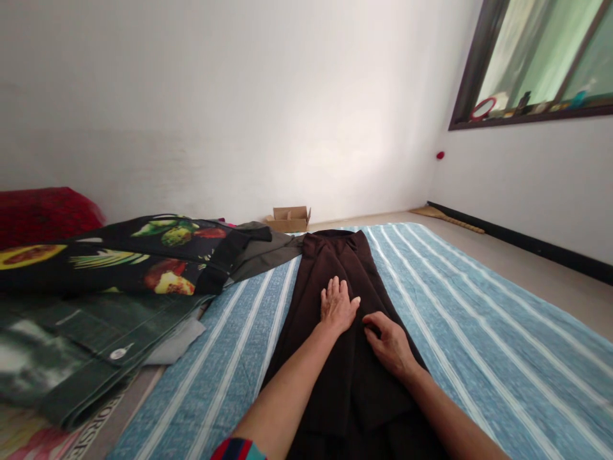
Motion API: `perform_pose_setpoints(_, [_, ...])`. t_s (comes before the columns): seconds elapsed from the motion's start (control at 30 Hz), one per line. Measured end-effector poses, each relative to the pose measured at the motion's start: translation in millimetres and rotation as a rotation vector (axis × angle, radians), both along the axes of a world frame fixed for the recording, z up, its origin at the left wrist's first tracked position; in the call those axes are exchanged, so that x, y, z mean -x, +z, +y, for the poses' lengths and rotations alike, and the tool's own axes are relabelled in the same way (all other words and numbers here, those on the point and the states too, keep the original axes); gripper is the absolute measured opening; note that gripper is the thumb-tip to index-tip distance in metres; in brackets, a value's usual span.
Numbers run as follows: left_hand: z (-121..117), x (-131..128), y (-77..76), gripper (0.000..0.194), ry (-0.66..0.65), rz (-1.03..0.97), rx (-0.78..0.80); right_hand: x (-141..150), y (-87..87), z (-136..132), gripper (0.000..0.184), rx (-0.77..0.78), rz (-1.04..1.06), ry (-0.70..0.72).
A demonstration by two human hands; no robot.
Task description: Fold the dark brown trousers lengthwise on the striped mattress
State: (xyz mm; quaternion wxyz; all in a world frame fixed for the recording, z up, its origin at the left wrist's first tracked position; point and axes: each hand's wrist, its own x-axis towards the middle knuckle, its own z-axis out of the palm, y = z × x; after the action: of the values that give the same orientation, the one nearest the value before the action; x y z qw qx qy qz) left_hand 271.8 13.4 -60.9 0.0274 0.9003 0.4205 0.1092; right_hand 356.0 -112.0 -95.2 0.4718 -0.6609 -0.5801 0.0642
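Observation:
Dark brown trousers [335, 377] lie lengthwise on a blue-and-white striped sheet [230, 345], with the waistband at the far end and loose folds down the middle. My left hand [339, 308] rests flat on the cloth near the centre, fingers stretched forward. Just right of it, my right hand [390, 345] is curled, thumb and forefinger drawn together at a fold of the trousers. Part of the cloth between those fingertips is hidden. The near end of the legs runs out of view between my forearms.
At left lie a black garment with a fruit print [177, 255], a dark green garment with a button [96, 345] and red cloth [48, 214]. A small cardboard box [290, 219] stands by the back wall. A window [541, 57] with items on its sill is at upper right.

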Motion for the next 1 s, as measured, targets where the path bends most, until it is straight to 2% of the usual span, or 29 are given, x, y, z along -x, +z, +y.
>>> perform_pose_setpoints(0.17, [-21.1, 14.7, 4.2, 0.061, -0.105, 0.049, -0.015, -0.4, 1.2, -0.2, 0.019, -0.001, 0.034, 0.022])
perform_pose_setpoints(0.3, [-31.7, 26.1, 2.0, 0.057, -0.155, 0.129, 0.042, 0.6, 4.0, -1.1, 0.014, -0.022, 0.052, 0.056])
perform_pose_setpoints(0.73, [-29.4, 29.1, -13.9, 0.058, -0.183, 0.091, -0.012, 0.2, 4.7, -2.5, 0.013, -0.013, 0.058, 0.063])
perform_pose_setpoints(0.87, [-30.9, 29.6, -11.0, 0.057, -0.187, 0.065, -0.003, -0.4, 2.0, -1.9, 0.013, -0.007, 0.051, 0.059])
perform_pose_setpoints(1.0, [-35.3, 31.5, -1.0, 0.053, -0.192, 0.04, 0.019, -0.2, 0.5, -1.4, 0.012, -0.007, 0.051, 0.053])
